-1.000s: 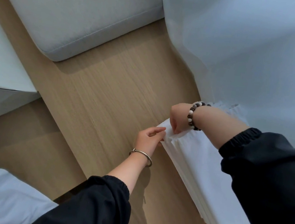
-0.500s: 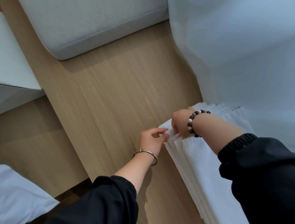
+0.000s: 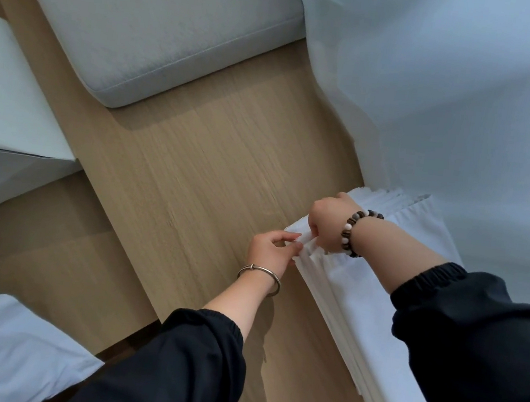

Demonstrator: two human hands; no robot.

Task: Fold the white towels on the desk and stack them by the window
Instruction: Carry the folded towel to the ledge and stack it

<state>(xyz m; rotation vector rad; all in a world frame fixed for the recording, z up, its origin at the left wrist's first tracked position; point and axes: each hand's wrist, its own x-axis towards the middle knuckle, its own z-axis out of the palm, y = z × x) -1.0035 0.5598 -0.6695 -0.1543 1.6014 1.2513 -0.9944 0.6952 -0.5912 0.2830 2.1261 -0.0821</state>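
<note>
I pinch the stack of towels (image 3: 355, 298) at its far-left corner with my left hand (image 3: 269, 251) and right hand (image 3: 327, 223); squaring edges calls for small, even tugs.

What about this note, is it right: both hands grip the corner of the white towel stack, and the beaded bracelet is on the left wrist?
Wrong wrist: in the head view the beaded bracelet sits on the right wrist. The left hand and right hand do both grip the corner of the white towel stack.
</note>
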